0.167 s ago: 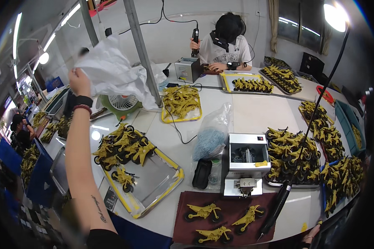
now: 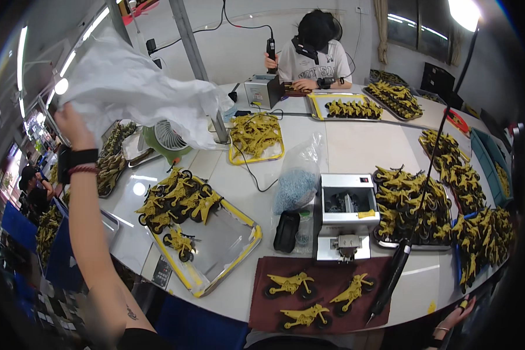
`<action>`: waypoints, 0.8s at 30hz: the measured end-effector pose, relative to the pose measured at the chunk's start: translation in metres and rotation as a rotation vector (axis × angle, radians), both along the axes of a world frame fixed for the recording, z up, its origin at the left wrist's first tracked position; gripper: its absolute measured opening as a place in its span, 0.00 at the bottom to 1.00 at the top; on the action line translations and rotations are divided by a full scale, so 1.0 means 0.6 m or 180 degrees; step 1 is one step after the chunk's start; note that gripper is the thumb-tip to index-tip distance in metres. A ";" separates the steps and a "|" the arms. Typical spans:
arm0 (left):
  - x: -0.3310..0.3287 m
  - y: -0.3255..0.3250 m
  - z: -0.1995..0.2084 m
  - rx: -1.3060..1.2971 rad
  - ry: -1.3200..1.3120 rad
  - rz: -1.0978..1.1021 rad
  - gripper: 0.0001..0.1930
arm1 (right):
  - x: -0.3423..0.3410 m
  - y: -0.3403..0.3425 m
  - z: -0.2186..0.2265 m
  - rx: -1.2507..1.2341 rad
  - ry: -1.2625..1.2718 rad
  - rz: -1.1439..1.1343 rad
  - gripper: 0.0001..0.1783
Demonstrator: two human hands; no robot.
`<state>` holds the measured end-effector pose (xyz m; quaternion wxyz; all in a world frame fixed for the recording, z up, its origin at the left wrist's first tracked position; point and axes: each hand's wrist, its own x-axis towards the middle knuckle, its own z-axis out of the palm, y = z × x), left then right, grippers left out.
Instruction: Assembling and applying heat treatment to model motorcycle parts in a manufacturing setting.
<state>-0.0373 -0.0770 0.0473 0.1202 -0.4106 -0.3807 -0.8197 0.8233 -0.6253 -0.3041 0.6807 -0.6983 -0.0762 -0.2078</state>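
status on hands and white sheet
Left hand raised, gripping white sheet. Right hand open, low by table edge. Metal post, green fan close to sheet.

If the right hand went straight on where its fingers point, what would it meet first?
Probably the blue-edged tray piled with yellow-and-black toy motorbikes. Depth is unclear: the right hand might pass below or beside it.

White T-shirt [image 2: 332,65], worn at table's [image 2: 356,149] far edge: dark block lettering [image 2: 316,74]. Left forearm [image 2: 88,239]: small tattoo [image 2: 132,312], unreadable.
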 end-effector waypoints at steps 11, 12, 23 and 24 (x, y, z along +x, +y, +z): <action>-0.010 -0.436 -0.031 -0.0718 -0.1052 -0.1929 0.20 | -0.539 0.285 0.212 -0.0065 0.1550 0.6519 0.56; -0.003 -0.454 -0.066 -0.1305 0.0382 -0.0751 0.22 | -0.560 0.305 0.213 0.0107 0.1765 0.6804 0.58; -0.065 -0.683 -0.418 -0.2457 -0.2172 -0.2462 0.21 | -0.757 0.421 0.256 0.0774 0.1900 0.7671 0.25; -0.058 -0.704 -0.445 -0.2617 -0.1949 -0.1891 0.18 | -0.776 0.424 0.262 0.0720 0.1891 0.7599 0.24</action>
